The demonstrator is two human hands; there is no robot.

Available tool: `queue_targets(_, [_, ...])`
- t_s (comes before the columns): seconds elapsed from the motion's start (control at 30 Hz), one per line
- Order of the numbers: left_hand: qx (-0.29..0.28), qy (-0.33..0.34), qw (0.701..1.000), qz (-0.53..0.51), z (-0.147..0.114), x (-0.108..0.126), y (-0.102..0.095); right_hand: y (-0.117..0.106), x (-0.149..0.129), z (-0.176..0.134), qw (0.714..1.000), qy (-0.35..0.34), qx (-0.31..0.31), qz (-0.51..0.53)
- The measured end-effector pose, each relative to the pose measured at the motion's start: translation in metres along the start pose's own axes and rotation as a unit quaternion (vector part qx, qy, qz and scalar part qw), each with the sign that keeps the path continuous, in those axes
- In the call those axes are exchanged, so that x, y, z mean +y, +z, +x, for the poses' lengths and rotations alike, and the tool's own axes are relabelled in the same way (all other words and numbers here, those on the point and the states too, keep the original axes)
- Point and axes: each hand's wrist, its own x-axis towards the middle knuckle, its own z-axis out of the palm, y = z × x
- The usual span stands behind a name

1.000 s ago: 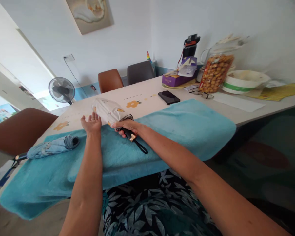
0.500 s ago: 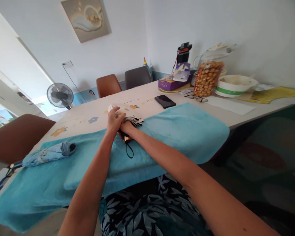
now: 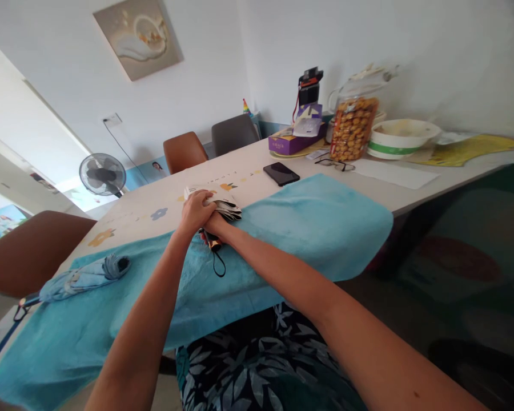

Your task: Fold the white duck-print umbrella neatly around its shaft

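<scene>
A folded umbrella point(image 3: 228, 209) with pale, dark-edged fabric lies over the edge of the blue towel point(image 3: 317, 222). Its short handle and black wrist loop point toward me. My left hand point(image 3: 196, 211) is laid over the top of the fabric, fingers curled around it. Crossing below it, my right hand point(image 3: 215, 224) is closed on the umbrella near the handle; its fingers are mostly hidden under the left hand and the fabric. To the left, a second, light blue umbrella point(image 3: 85, 278) rests rolled up on the towel.
Beyond the towel lies a black phone point(image 3: 281, 173) on the white table point(image 3: 149, 197). Glasses point(image 3: 334, 165), a purple tissue box point(image 3: 297, 140), a jar of brown snacks point(image 3: 353, 128) and a white bowl point(image 3: 400, 138) stand at the right. Chairs point(image 3: 184, 152) and a fan point(image 3: 103, 174) are behind.
My left hand has settled lower, its raised fingers now closer around the fabric and the right hand. The view has shifted slightly; the umbrella stays in about the same place on the towel.
</scene>
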Motion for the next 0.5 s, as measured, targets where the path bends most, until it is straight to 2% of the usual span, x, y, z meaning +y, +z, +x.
queue_targets(0.13, [0.021, -0.054, 0.998, 0.027, 0.005, 0.009, -0.001, 0.001, 0.001, 0.001, 0.999, -0.034, 0.019, -0.032])
queue_targets(0.2, [0.059, -0.060, 0.995, 0.057, 0.007, 0.014, -0.004, 0.001, 0.000, 0.000, 0.999, -0.023, 0.024, -0.035])
queue_targets(0.33, [0.163, -0.046, 0.983, 0.071, 0.006, 0.013, -0.016, 0.001, -0.005, -0.004, 0.999, 0.021, 0.028, -0.041])
queue_targets(0.43, [0.265, -0.083, 0.960, 0.043, -0.004, 0.004, -0.024, 0.000, -0.010, -0.007, 0.998, 0.028, 0.039, -0.036])
queue_targets(0.5, [0.330, -0.127, 0.935, -0.018, -0.012, -0.004, -0.026, 0.000, -0.011, -0.008, 0.999, 0.024, 0.036, -0.030])
